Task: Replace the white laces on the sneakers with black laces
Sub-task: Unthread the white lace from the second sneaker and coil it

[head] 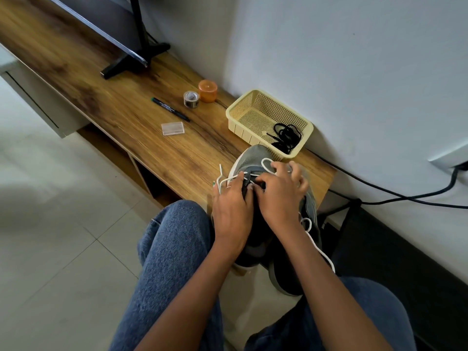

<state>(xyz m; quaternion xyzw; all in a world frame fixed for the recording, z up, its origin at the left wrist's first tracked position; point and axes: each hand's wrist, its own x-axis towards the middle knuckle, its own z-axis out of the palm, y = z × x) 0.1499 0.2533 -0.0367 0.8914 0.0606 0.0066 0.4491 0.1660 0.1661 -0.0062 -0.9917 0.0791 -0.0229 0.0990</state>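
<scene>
Seated at the long wood-grain bench [141, 115], unlacing a grey mesh sneaker with a white sole [249, 158], toe pointing toward the wall, propped on the bench end to keep the eyelets within reach. Left hand [231, 203] curled over the tongue, fingers hooked in the loosened white cotton lace [222, 179], apparently steadying the shoe. Right hand [279, 191] half closed, fingertips working at the eyelets; exact pinch hidden. Loose lace tail trailing down past a second sneaker [307, 206] beside. Tangled black laces [287, 138] waiting in the pale yellow perforated plastic basket [243, 110] just beyond the toe, handy for relacing.
</scene>
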